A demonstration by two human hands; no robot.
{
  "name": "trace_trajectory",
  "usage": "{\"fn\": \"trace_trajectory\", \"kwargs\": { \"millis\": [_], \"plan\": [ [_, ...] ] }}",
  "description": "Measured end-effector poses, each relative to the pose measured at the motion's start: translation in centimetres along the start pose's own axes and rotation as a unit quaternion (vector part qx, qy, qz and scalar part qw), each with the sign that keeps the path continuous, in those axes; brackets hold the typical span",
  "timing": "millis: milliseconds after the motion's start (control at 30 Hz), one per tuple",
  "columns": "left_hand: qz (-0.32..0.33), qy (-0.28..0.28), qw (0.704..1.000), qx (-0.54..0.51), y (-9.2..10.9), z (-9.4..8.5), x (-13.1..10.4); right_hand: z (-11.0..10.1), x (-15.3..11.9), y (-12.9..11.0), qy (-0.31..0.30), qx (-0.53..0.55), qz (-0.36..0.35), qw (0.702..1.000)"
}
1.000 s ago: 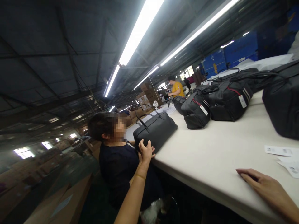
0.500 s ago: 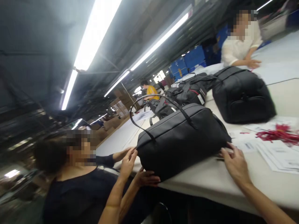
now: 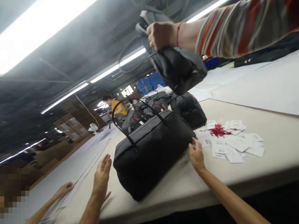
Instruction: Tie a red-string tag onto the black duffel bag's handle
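Observation:
A black travel bag (image 3: 151,155) with an upright loop handle (image 3: 134,100) stands on the pale table in front of me. My left hand (image 3: 102,172) is open beside the bag's left end, fingers stretched upward, a small gap between them. At the opposite end, my right hand (image 3: 196,154) has its fingers bent and closed at the bag's lower corner; part of the grip is hidden. Above, a co-worker's hand (image 3: 161,35) in a striped sleeve holds up another grey-black bag (image 3: 179,67). A second person's hand (image 3: 65,189) rests at the left on the table.
White cards (image 3: 233,146) with a bundle of red strings (image 3: 219,130) lie to the right. Behind the front bag stand another black bag (image 3: 192,110) and several grey ones (image 3: 144,109). The cloth-covered table edge (image 3: 252,180) runs along the front. Stacked cartons (image 3: 70,126) are at the back left.
My left hand has come off the bag's end. The co-worker's hands on the left have left the bag. A striped arm has entered from the right, lifting another bag.

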State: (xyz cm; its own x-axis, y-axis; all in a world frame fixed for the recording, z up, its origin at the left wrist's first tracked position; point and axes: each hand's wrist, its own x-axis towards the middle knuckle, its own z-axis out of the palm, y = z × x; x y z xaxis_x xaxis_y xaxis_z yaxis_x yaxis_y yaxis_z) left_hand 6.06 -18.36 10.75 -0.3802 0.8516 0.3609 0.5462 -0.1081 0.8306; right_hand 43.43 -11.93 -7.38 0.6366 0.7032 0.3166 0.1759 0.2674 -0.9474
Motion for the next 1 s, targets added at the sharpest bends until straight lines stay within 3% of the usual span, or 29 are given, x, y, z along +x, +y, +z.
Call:
{"fn": "trace_trajectory", "kwargs": {
  "millis": [100,200,333,433,633,767,1000],
  "plan": [
    [0.058,-0.042,0.996,0.058,1.1,1.6,1.2,0.0,5.4,-1.3,0.003,-0.035,-0.037,0.999],
    [0.099,-0.027,0.985,0.142,1.4,2.9,1.3,0.5,10.8,-2.6,-0.055,-0.063,-0.034,0.996],
    [0.083,0.001,0.986,0.146,0.7,3.2,0.9,1.0,14.2,-3.8,-0.144,-0.097,-0.016,0.985],
    [0.070,0.033,0.992,0.103,-0.4,2.9,0.8,0.5,13.1,-4.3,-0.149,-0.111,-0.017,0.982],
    [0.034,0.090,0.995,0.025,-1.9,1.4,1.2,-2.0,7.6,-5.1,-0.145,-0.093,-0.039,0.984],
    [0.029,0.087,0.996,0.021,-1.4,0.3,0.6,-3.6,4.8,-5.5,-0.142,-0.081,-0.037,0.986],
    [0.081,0.065,0.994,-0.014,-1.2,-0.8,-1.3,-6.8,2.0,-5.5,-0.132,-0.066,-0.021,0.989]
  ]
}}
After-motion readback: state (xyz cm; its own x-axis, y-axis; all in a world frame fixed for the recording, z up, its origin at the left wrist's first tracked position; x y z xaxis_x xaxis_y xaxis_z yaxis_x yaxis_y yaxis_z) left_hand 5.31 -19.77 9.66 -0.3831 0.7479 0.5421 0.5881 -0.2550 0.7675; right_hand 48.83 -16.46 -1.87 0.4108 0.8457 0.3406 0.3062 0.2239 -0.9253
